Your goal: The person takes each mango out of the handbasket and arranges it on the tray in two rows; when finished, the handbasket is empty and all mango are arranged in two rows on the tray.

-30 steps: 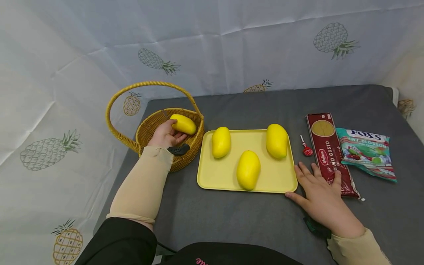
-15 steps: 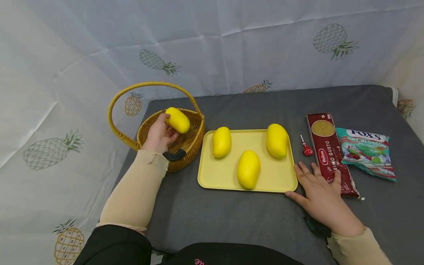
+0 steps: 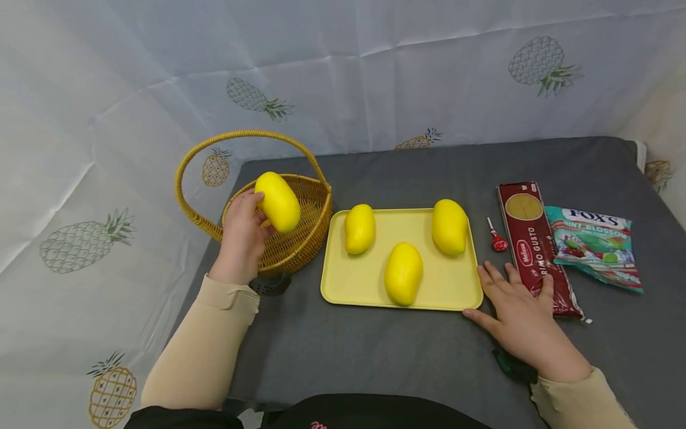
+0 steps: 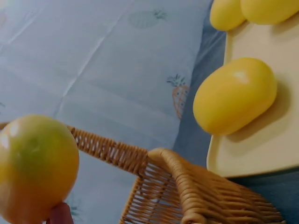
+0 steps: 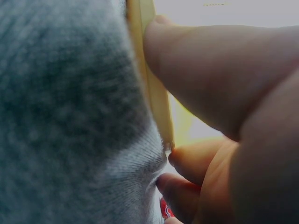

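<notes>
In the head view my left hand (image 3: 243,235) grips a yellow mango (image 3: 277,201) over the wicker basket (image 3: 305,241). The left wrist view shows that mango (image 4: 37,168) with a greenish patch at one end and a fingertip under it. My right hand (image 3: 522,322) lies with fingers spread at the right front corner of the yellow tray (image 3: 343,289), thumb at its edge; its other fingers reach toward the dark red pasta packet (image 3: 527,238). On the tray lie three more mangoes: a left one (image 3: 359,229), a front one (image 3: 404,274) and a right one (image 3: 449,227).
The basket's tall handle (image 3: 243,134) arches above its left side. Right of the tray lie a red lollipop (image 3: 498,243) and a green candy bag (image 3: 597,244) beside the packet. A pineapple-print cloth (image 3: 375,89) hangs behind the grey table (image 3: 343,351).
My left hand has lifted the mango up from inside the basket and drawn it left and nearer to me. My right hand has stayed where it was.
</notes>
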Available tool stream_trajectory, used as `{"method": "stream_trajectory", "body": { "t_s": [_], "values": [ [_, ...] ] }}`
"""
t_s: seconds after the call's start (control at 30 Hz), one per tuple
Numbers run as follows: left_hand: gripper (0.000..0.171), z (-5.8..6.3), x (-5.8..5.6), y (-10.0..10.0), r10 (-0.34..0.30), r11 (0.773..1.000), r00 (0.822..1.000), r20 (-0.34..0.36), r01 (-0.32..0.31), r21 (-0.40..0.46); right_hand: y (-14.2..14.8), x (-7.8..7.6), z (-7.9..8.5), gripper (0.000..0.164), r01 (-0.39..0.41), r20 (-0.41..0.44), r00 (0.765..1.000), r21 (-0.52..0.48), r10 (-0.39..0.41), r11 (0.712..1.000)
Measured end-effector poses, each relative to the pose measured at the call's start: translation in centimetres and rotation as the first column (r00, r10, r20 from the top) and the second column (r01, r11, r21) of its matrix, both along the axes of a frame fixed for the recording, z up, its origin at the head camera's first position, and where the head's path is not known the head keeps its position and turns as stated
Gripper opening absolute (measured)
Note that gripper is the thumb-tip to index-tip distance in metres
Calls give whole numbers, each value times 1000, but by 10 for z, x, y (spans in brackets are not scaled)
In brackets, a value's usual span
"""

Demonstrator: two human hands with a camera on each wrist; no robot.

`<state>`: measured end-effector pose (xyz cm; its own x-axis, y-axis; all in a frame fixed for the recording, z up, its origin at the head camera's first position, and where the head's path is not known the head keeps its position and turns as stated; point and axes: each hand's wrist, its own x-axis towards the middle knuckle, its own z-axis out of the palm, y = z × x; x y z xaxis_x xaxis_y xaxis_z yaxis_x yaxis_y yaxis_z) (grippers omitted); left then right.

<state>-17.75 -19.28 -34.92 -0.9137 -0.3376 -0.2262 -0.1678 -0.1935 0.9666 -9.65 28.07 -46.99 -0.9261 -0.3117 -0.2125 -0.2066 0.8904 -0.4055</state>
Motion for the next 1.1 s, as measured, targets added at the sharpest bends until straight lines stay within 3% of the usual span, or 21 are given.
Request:
{"method": "stream_trajectory", "body": {
  "t_s": [0.13,0.3,0.47,0.67,0.8,1.03,1.1],
  "values": [
    [30,0,16,9,-65,995,996,-54,61,-74,0,1,0,108,-3,-10,1000,3,3,1000],
    [37,-3,29,23,-157,979,986,-60,148,-140,0,1,0,108,0,-12,1000,2,0,1000],
    [47,-13,42,34,-206,956,978,-12,199,-216,0,0,0,108,0,-15,1000,5,0,1000],
    [49,-35,61,41,-251,916,965,79,263,-303,-2,-1,0,108,0,-8,1000,6,1,1000],
    [50,-43,70,47,-271,877,956,110,292,-382,-3,-2,1,108,3,-1,1000,4,-3,1000],
    [50,-57,79,59,-268,763,953,141,299,-573,-2,-2,0,109,6,8,1000,13,-6,1000],
    [51,-61,79,62,-258,741,955,150,295,-603,-2,-3,0,109,7,11,1000,14,-8,1000]
  ]
}}
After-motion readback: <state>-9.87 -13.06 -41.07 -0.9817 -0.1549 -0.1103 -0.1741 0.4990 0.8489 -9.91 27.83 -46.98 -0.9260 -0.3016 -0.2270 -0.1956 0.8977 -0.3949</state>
